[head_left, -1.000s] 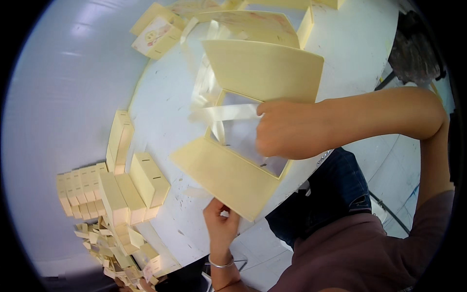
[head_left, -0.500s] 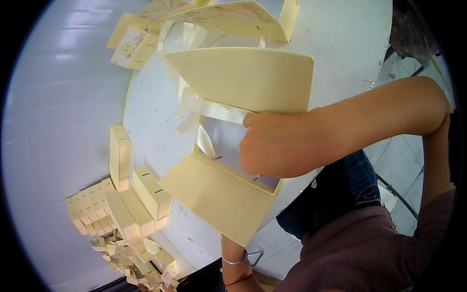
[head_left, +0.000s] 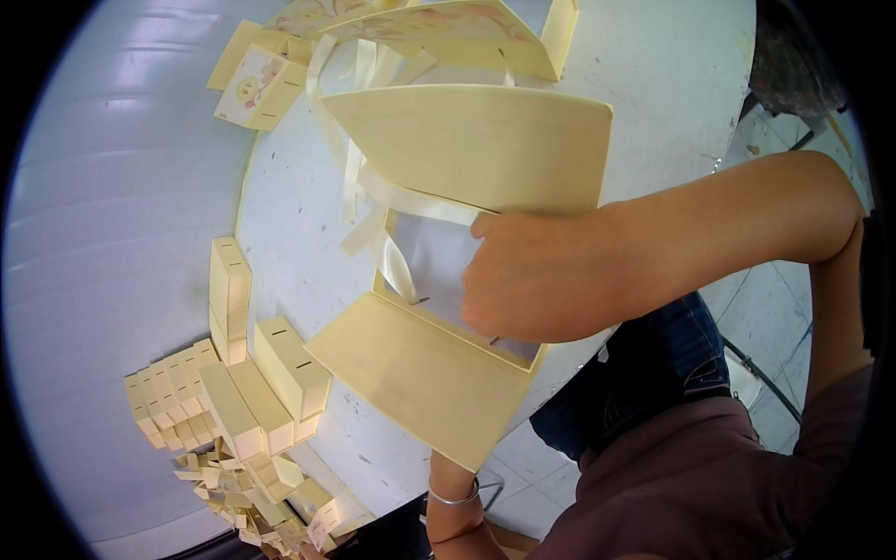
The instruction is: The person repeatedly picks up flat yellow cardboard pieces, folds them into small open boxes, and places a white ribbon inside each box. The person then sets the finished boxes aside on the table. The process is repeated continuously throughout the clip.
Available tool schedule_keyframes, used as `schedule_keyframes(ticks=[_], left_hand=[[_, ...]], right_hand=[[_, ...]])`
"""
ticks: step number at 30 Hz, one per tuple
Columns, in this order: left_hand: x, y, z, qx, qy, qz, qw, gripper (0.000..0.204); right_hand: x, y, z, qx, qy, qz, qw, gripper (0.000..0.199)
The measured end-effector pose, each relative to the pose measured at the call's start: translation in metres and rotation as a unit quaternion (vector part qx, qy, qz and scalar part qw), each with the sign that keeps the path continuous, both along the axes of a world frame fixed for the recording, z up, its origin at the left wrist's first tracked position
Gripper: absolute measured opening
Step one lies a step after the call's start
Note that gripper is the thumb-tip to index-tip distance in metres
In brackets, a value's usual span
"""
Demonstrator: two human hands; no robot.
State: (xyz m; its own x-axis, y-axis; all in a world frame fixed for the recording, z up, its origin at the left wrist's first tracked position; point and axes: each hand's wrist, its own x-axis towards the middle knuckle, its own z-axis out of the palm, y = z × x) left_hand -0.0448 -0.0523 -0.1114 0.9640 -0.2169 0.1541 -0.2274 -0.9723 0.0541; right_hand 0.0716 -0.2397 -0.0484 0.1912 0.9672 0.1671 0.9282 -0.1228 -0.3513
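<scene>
In front of me a cream cardboard gift box stands open, pale inside. One broad flap rises on its far side and another flap spreads toward the near side. A white satin ribbon runs along the far inner edge to my right hand; a ribbon loop hangs at the box's left end. My right hand reaches into the box, its fingers curled down and their tips hidden. My left hand is hidden beneath the near flap; only its wrist with a silver bangle shows.
Behind stands another open cream box with floral print and white ribbons. A smaller floral box is at the far left. Stacked cream boxes line the left edge of the white table, above a heap of small box pieces.
The box and its far flap have shifted slightly to the right, and my right hand has moved a little with them. The left wrist has shifted slightly right.
</scene>
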Motion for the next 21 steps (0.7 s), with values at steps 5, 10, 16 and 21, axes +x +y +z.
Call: schedule_keyframes(ticks=[5, 10, 16, 21], left_hand=[[0.011, -0.004, -0.006, 0.036, -0.017, -0.019, 0.999, 0.029], [0.012, -0.006, -0.005, 0.074, -0.034, -0.016, 0.997, 0.030], [0.006, -0.004, -0.001, 0.124, -0.048, -0.019, 0.991, 0.031], [-0.006, 0.001, 0.001, 0.187, -0.042, -0.022, 0.981, 0.032]], right_hand=[[-0.003, 0.001, -0.010, 0.006, -0.004, -0.014, 1.000, 0.007], [-0.002, 0.006, -0.008, -0.033, 0.024, 0.013, 0.999, 0.007], [-0.005, 0.001, 0.002, -0.037, -0.007, 0.005, 0.999, 0.007], [-0.001, 0.004, -0.001, -0.024, -0.046, 0.001, 0.999, 0.007]])
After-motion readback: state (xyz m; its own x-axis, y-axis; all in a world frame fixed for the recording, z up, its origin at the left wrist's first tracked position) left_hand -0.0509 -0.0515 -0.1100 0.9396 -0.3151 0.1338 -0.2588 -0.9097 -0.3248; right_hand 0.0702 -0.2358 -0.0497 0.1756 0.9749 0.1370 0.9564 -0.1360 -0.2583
